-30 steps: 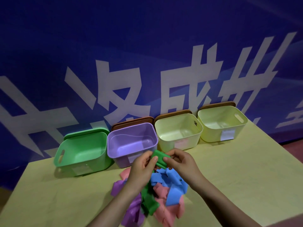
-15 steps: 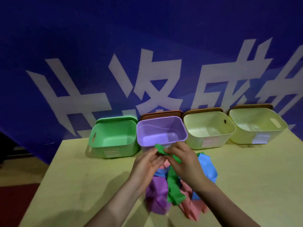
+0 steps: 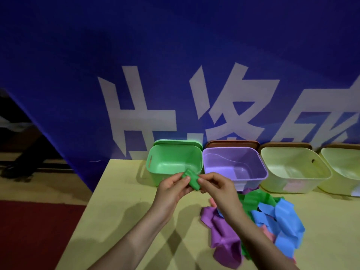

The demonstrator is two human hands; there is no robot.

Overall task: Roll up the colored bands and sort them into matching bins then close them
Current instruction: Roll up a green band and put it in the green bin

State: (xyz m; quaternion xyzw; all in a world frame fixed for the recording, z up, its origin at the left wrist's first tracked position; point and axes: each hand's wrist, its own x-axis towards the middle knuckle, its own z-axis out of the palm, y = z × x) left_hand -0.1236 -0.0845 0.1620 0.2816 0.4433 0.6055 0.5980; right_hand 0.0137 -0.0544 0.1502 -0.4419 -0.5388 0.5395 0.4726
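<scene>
A rolled green band [image 3: 191, 180] is pinched between my left hand [image 3: 173, 189] and my right hand [image 3: 216, 189], just in front of the open green bin [image 3: 155, 161]. To its right stand the open purple bin [image 3: 259, 168] and two pale yellow bins [image 3: 319, 168] [image 3: 348, 160]. A heap of loose bands lies on the table under my right forearm: purple [image 3: 224, 242], blue [image 3: 282, 227], green [image 3: 253, 199] and pink [image 3: 269, 235].
The yellow table [image 3: 120, 215] ends at its left edge above a red floor [image 3: 35, 234]. Lids stand behind the bins: green [image 3: 175, 142], brown [image 3: 231, 143], brown [image 3: 286, 145]. A blue banner [image 3: 175, 65] hangs right behind.
The rolled green band and both hands have moved left, from in front of the purple bin to in front of the green bin. The band's hanging tail is now rolled in. The view has swung left.
</scene>
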